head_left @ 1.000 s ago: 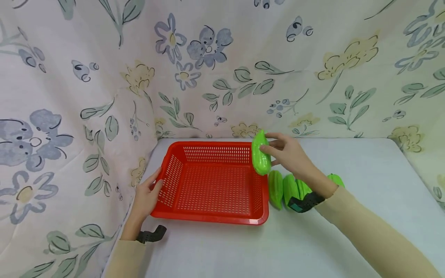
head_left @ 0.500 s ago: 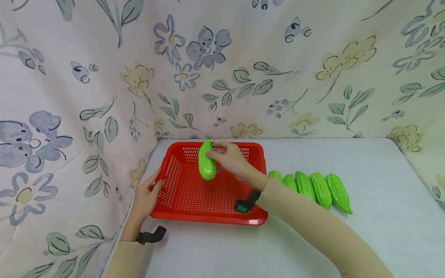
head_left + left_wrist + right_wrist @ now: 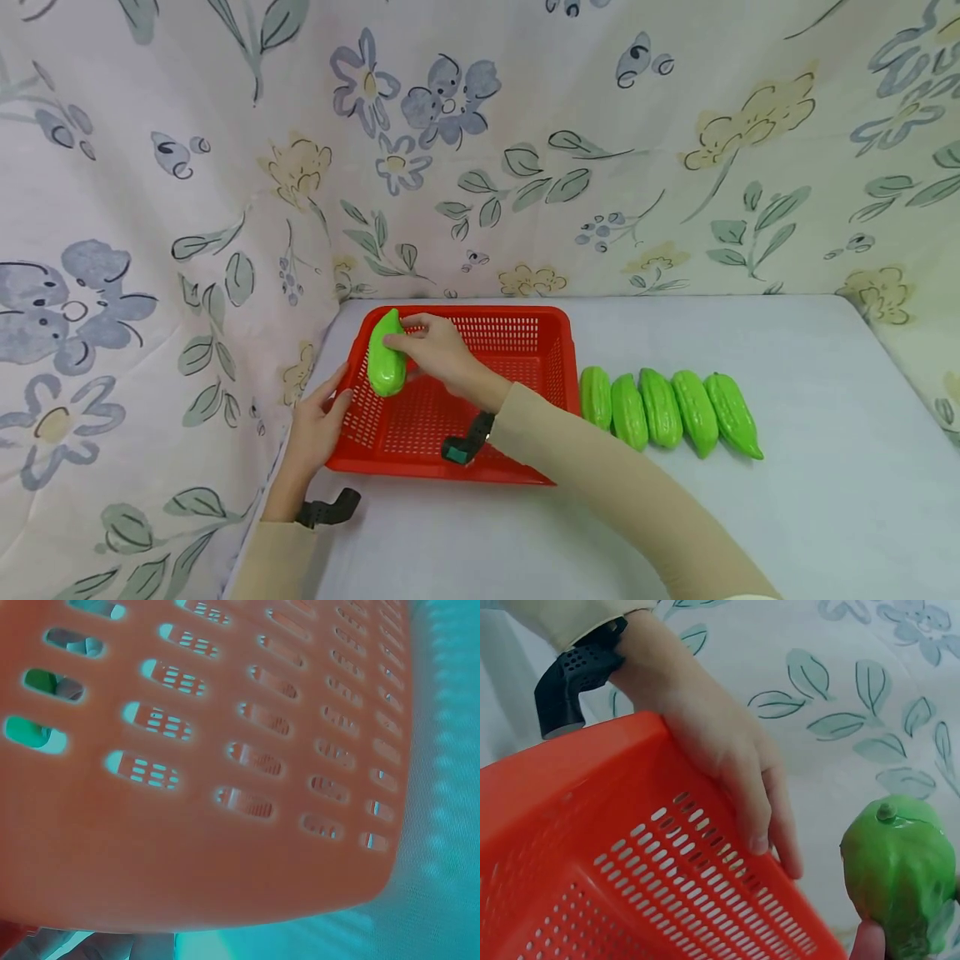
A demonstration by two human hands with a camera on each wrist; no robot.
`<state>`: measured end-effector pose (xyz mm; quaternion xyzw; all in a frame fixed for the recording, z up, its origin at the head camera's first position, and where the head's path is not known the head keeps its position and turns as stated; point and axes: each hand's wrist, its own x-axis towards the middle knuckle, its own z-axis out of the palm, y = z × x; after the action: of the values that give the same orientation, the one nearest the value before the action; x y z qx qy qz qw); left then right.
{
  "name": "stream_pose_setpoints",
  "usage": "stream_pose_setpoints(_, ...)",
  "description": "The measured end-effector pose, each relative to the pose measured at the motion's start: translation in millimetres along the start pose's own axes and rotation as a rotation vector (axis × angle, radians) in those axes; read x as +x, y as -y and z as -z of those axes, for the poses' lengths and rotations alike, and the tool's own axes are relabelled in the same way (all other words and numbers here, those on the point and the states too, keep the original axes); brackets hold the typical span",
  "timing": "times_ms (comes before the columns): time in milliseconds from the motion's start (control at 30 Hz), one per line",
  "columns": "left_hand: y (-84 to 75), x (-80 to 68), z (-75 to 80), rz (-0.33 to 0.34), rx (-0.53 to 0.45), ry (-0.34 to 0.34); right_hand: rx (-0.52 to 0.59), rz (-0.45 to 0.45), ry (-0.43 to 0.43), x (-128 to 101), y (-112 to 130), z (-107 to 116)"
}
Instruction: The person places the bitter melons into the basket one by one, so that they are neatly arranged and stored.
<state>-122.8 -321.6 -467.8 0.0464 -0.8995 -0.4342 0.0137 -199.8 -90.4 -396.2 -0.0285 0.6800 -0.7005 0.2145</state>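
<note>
In the head view my right hand (image 3: 444, 354) pinches a bright green bitter melon (image 3: 386, 357) between thumb and fingers. It is held over the left part of a red plastic basket (image 3: 480, 311). My left hand (image 3: 315, 427) grips the basket's left rim, thumb toward the inside and fingers outside. The right wrist view shows the held bitter melon (image 3: 898, 877) stem end up, beside the left hand (image 3: 731, 765) at the rim; only a bit of the right thumb (image 3: 868, 943) shows there. The basket's slotted wall (image 3: 187, 855) fills the left wrist view.
To the right of the basket, several more bitter melons (image 3: 662, 408) lie side by side in a row on the white table (image 3: 825, 500). A flowered curtain (image 3: 525, 150) hangs behind the table and along the left side.
My right hand has carried the bitter melon leftward from the basket's right rim to its left side. The row on the table is now uncovered. My left hand stays at the rim.
</note>
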Motion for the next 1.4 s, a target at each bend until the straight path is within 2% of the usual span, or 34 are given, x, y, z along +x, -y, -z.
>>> stream_pose_setpoints(200,-2.6,0.2,-0.5,0.000,-0.023,0.017,0.005,-0.010,-0.019,5.1,-6.6,1.5)
stream_pose_setpoints(500,-0.8,0.7,1.7,-0.007,-0.016,-0.006,-0.065,-0.071,-0.027,22.6,-37.4,-10.3)
stream_pose_setpoints(800,2.9,-0.7,-1.5,-0.007,-0.030,-0.002,-0.101,-0.138,0.037,33.7,-64.0,-15.4)
stream_pose_setpoints(967,2.9,-0.6,-2.1,-0.028,-0.032,-0.017,-0.140,-0.165,0.040,38.4,-70.9,-14.9)
stream_pose_setpoints(1400,1.2,2.7,-0.1,-0.056,-0.054,-0.021,-0.260,-0.117,-0.003,47.9,-77.3,-23.3)
